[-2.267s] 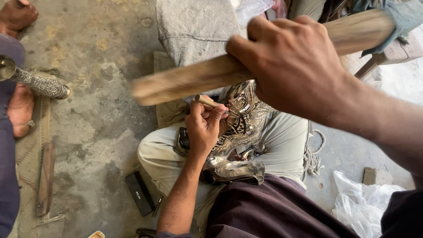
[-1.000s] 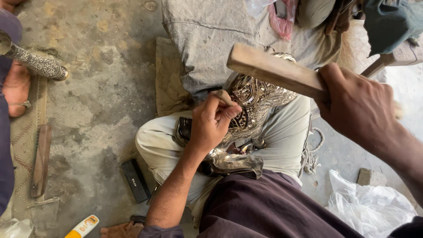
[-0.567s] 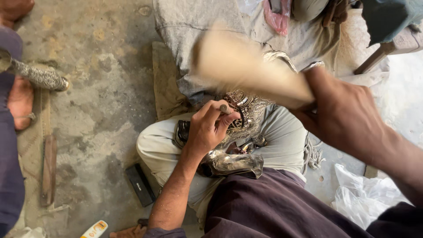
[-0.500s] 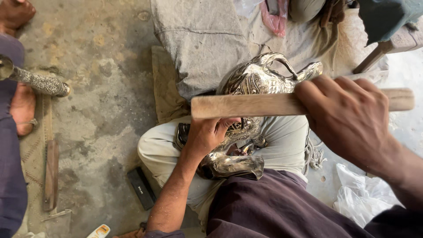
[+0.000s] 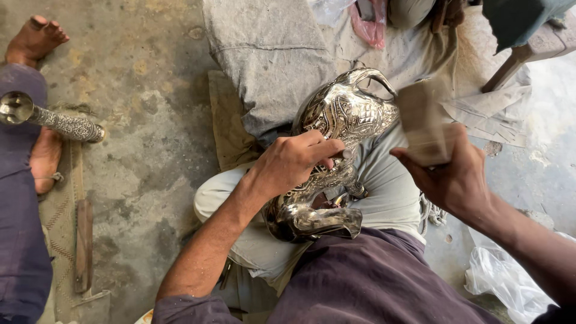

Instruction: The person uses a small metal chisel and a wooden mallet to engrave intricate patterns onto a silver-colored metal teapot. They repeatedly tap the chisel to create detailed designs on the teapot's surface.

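Across the seated person's lap lies an embossed silver vessel [image 5: 336, 150], wedged between the thighs to steady it, left hand [image 5: 294, 165] pinching a small punch against it, right hand [image 5: 453, 174] clenched round a wooden mallet [image 5: 423, 123] (blurred) raised alongside.

I saw a glossy, embossed metal vessel [image 5: 342, 120], a blurred, seemingly wooden mallet [image 5: 423, 123] at three o'clock, and matt rough concrete floor [image 5: 144, 120].

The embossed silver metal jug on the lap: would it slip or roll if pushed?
The embossed silver metal jug looks rigid, and its polished curves probably slippery. Its rounded body could roll off the lap, though the left hand steadies it.
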